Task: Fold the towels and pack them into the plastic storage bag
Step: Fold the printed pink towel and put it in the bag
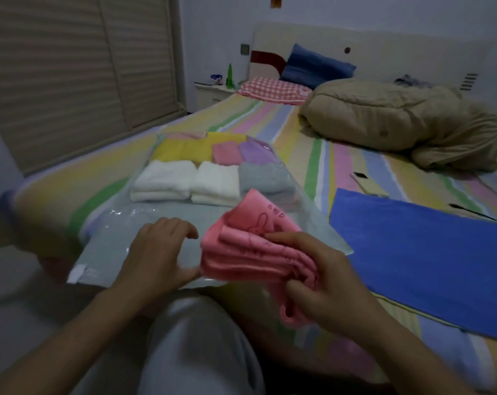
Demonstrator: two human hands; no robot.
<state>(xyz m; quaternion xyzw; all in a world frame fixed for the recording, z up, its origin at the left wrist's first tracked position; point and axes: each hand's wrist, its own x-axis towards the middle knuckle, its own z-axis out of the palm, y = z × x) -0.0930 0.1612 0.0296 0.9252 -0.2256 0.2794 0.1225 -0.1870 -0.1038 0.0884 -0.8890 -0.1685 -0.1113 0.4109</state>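
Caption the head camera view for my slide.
Right hand holds a folded pink towel over the plastic storage bag; left hand rests on the bag.

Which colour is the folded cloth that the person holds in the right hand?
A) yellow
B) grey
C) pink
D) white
C: the right hand grips the folded pink towel, which bears a rabbit outline, while the white towels, grey towel and yellow towels lie folded inside the clear plastic storage bag.
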